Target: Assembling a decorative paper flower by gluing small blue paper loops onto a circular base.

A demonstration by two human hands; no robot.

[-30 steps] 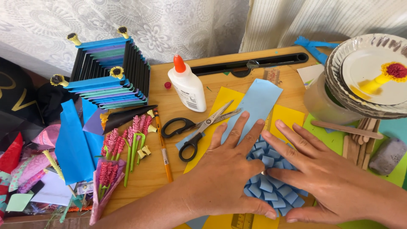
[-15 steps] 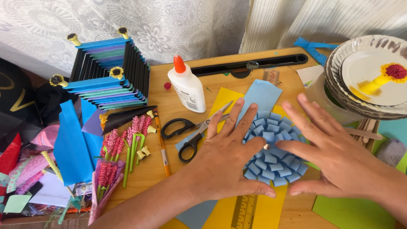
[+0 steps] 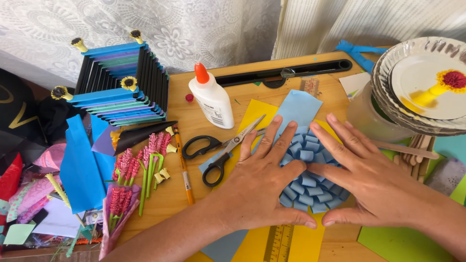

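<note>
A round blue paper flower (image 3: 307, 180), built of many small curled loops, lay on yellow paper (image 3: 296, 242) near the table's (image 3: 194, 194) front edge. The left hand (image 3: 262, 187) and right hand (image 3: 371, 182) pressed flat against its sides, fingers spread, gripping nothing.

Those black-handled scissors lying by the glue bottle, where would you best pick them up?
By the two black handle loops at the near-left end of the scissors, I would say, coming from above on the left. The blades are slightly open and point up-right toward the left hand, so the loops are the safe, unobstructed end; the glue bottle stands clear behind.
</note>
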